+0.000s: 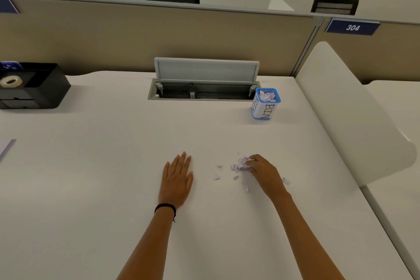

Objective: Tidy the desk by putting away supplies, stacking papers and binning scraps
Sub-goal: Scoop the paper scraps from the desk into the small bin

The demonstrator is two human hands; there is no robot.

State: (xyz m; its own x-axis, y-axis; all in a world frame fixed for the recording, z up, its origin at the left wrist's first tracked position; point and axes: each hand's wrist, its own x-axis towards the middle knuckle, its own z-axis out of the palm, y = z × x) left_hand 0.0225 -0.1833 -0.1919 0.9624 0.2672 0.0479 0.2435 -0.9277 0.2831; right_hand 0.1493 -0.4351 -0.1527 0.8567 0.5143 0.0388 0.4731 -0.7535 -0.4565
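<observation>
Several torn paper scraps (241, 165) lie on the white desk (113, 166), right of centre. My right hand (264, 171) rests on the pile with its fingers curled around a bunch of them. Loose bits (217, 175) lie just to its left, and one scrap (286, 180) to its right. My left hand (178, 177) lies flat on the desk, palm down, fingers together, holding nothing. A small blue-rimmed box labelled BIN (266, 103) stands at the back right with scraps inside.
A black desk organiser (34, 85) with a tape roll (10, 80) stands at the back left. An open cable hatch (204, 91) sits in the middle rear. A sheet of paper (5, 146) pokes in at the left edge. A white divider (347, 107) borders the right.
</observation>
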